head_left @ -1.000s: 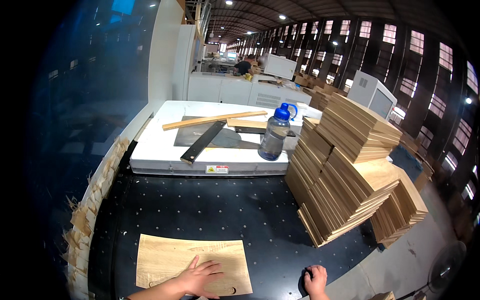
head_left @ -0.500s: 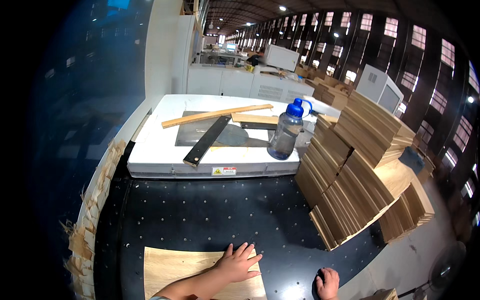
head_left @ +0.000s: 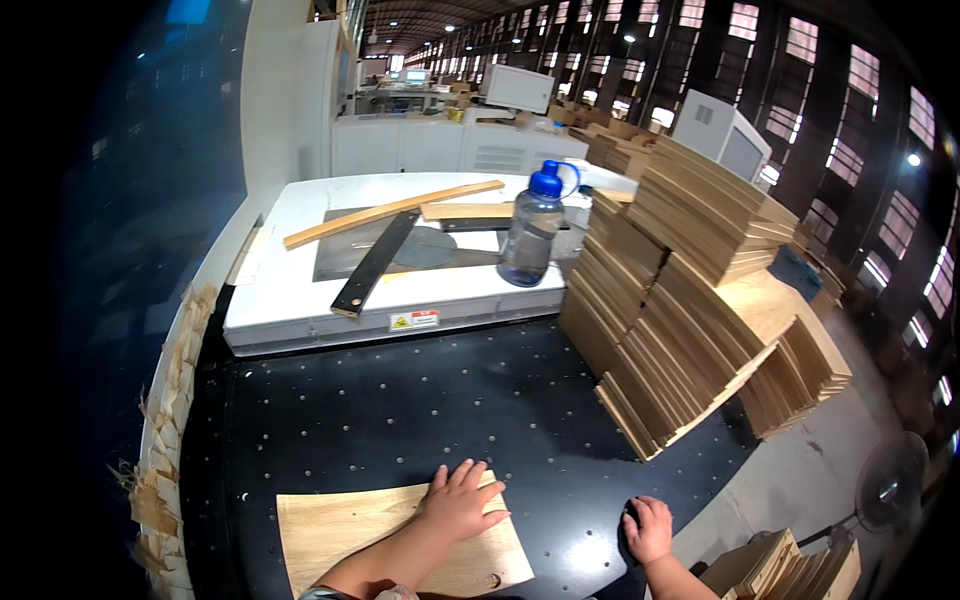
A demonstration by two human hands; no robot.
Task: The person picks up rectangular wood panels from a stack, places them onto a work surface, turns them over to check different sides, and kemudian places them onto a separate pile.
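Note:
A light wood-grain board (head_left: pixel 340 530) lies flat on the black worktable (head_left: pixel 370 410), with a dark round mark near its near right corner. My left hand (head_left: pixel 462 502) rests flat on the board's far right corner, fingers spread. Apart from the board, my right hand (head_left: pixel 650 530) rests at the right edge of the worktable. Its fingers are curled in, and no object shows in them.
Stacked wood boards (head_left: pixel 690 340) rise on the right of the worktable. Beyond it, a white platform (head_left: pixel 290 280) carries a blue-capped water bottle (head_left: pixel 532 235), wooden strips (head_left: pixel 390 215) and a black bar (head_left: pixel 377 262). More boards (head_left: pixel 790 570) stand low right, near a fan (head_left: pixel 890 490).
The view has shifted, and more of the board's near edge and my right forearm now shows. My left hand stays flat on the board; my right hand remains curled at the table edge.

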